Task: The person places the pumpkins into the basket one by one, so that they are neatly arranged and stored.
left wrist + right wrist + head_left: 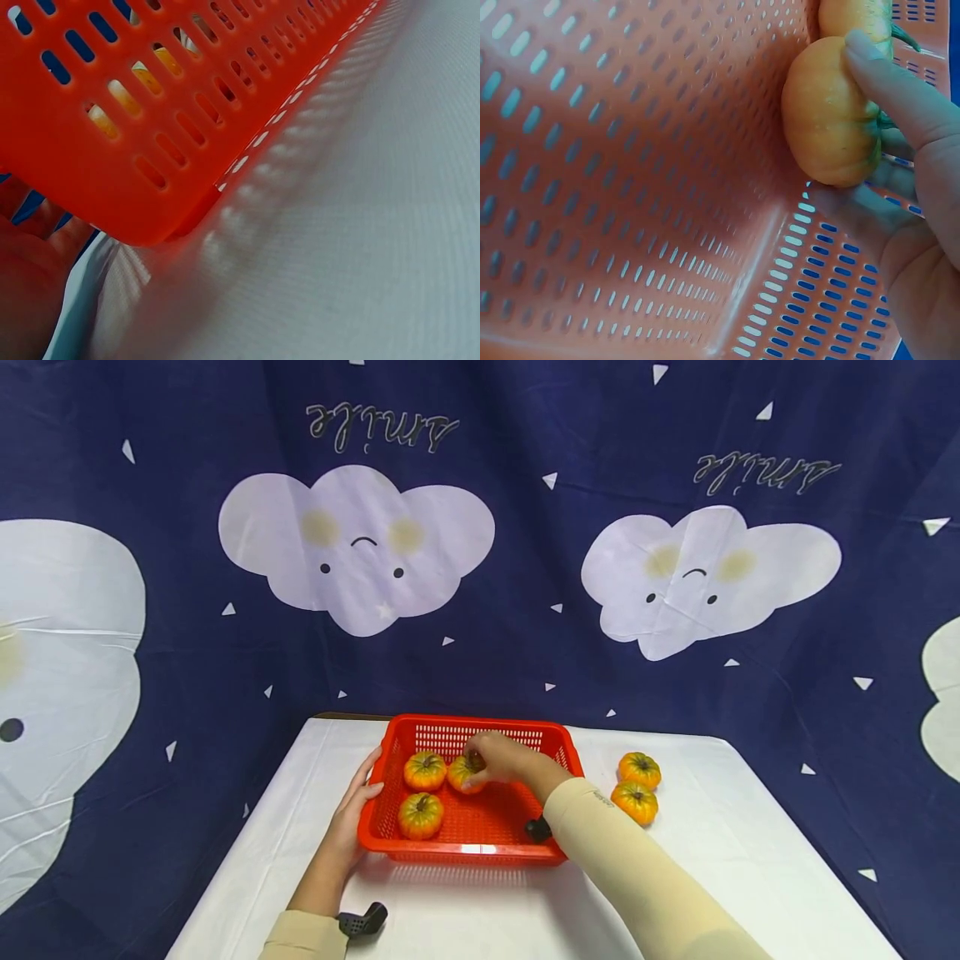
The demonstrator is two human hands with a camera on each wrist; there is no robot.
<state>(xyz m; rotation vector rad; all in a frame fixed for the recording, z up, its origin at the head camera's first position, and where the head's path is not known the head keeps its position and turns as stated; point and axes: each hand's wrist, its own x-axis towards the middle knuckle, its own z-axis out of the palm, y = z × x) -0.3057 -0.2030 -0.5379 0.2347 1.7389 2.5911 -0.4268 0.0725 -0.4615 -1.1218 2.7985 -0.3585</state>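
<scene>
We work at a table spread with a white cloth, which lies beneath both hands. Beyond them hangs a dark blue curtain, printed with white clouds, small white triangles and the word "smile" upside down.

Between our hands stands a red basket with slotted sides. Our left hand rests against its left end from outside, fingers extended and thumb apart from them, touching near the rim. Our right hand is inside, clamped on a small pumpkin, thumb on one side and fingers on the other; we cannot tell whether the pumpkin touches the basket floor.

Two more pumpkins sit in the basket, left of the right hand, the farther one just beside the held one. Another pair lies on the cloth, right of the right hand.

Our left forearm comes up steeply, while the right one, in a cream sleeve, slants leftward over the basket's right side, its hand bent downward.
</scene>
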